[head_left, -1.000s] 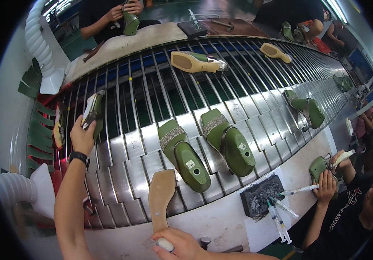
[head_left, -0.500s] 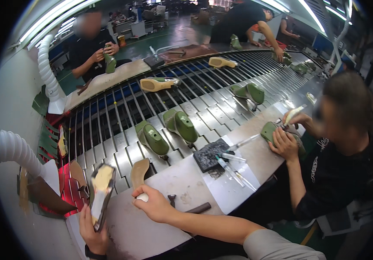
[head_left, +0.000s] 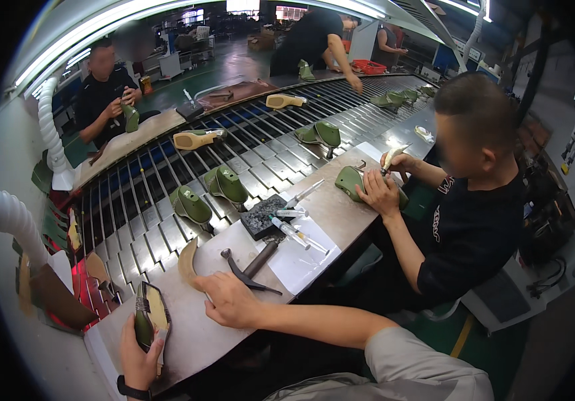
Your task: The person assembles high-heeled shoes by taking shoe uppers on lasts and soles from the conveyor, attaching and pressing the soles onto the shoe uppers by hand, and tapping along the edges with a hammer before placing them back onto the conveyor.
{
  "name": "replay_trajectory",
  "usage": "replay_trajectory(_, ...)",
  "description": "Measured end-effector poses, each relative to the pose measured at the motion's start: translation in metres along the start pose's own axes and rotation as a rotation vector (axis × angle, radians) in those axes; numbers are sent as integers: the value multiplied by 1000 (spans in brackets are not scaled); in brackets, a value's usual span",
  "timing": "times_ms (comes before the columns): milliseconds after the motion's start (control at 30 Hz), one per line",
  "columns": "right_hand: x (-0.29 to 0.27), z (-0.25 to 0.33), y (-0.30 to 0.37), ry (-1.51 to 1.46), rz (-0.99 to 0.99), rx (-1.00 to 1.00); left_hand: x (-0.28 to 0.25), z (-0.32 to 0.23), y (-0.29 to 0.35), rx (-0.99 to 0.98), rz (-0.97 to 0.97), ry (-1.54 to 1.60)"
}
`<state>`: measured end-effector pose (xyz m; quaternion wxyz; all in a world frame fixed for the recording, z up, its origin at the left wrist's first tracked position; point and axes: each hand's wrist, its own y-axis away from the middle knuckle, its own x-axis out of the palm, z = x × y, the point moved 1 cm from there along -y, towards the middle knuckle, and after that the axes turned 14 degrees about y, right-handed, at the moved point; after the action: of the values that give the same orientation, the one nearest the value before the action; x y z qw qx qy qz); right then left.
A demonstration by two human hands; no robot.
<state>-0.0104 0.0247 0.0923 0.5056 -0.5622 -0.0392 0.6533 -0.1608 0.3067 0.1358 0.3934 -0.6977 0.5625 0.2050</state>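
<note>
My left hand [head_left: 139, 353] is wrapped round a green shoe [head_left: 143, 326] at the near left of the bench. The shoe stands tilted, with a pale yellow patch on its underside facing right and a dark band round it. My right hand [head_left: 230, 302] is closed on the lower end of a curved tan shoe sole [head_left: 188, 266], held above the bench and seen nearly edge-on. My fingers hide that end of the sole. Just beyond my right hand lies a hammer [head_left: 259, 261] with a dark handle and a curved metal head.
Several syringes [head_left: 291, 234] lie on white paper by a black block [head_left: 258, 216]. Green shoes [head_left: 191, 204] and upturned ones stand on the roller conveyor [head_left: 147, 244]. At right a co-worker [head_left: 464, 200] handles a green shoe [head_left: 349, 182]. White hoses [head_left: 13, 212] stand at left.
The view has swung right. The shoe in my left hand has turned, showing more of its green side. The sole in my right hand has tipped edge-on. The hammer shows more fully.
</note>
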Motion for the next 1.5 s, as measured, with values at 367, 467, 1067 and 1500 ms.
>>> replay_trajectory(367, -2, 28, -20, -100, 403, -101, 5, 12, -40, -194, -25, 388)
replay_trajectory(467, 21, 32, -17, -858, 462, 600, -6, 4, -14, -90, -327, 674)
replay_trajectory(1067, -9, 10, 38, -126, 262, 177, -33, -30, -14, -114, -549, 1423)
replay_trajectory(1500, -50, 71, 135, -1259, 629, 1187, -12, -40, -14, -246, -380, 1490)
